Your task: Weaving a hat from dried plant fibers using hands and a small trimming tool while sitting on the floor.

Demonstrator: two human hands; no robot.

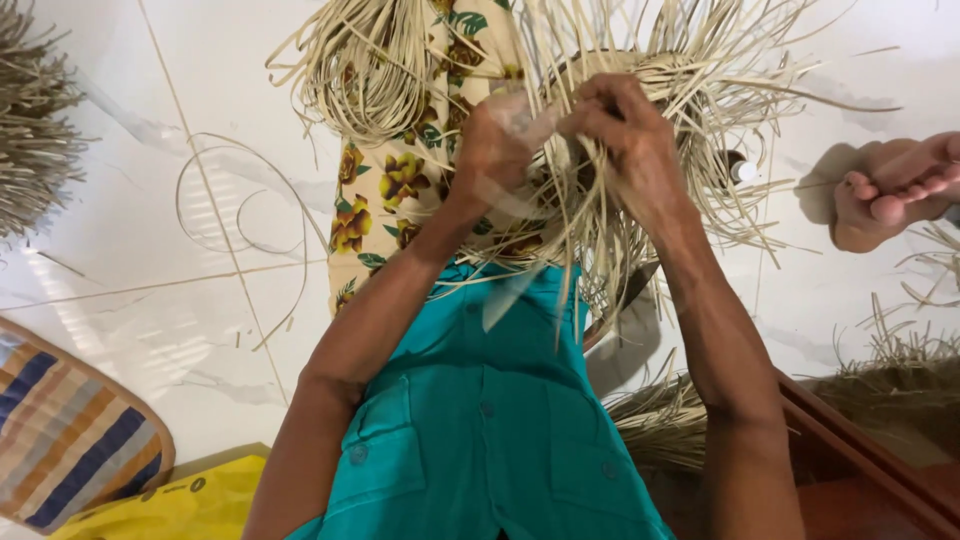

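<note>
Your left hand [495, 150] and right hand [625, 135] both pinch straw weave [600, 60]; loose strands run toward 12 o'clock, right hand nearer them.

White tiled floor [120, 260] — a loose straw loop [240, 200], striped mat [70, 440] on it.
</note>
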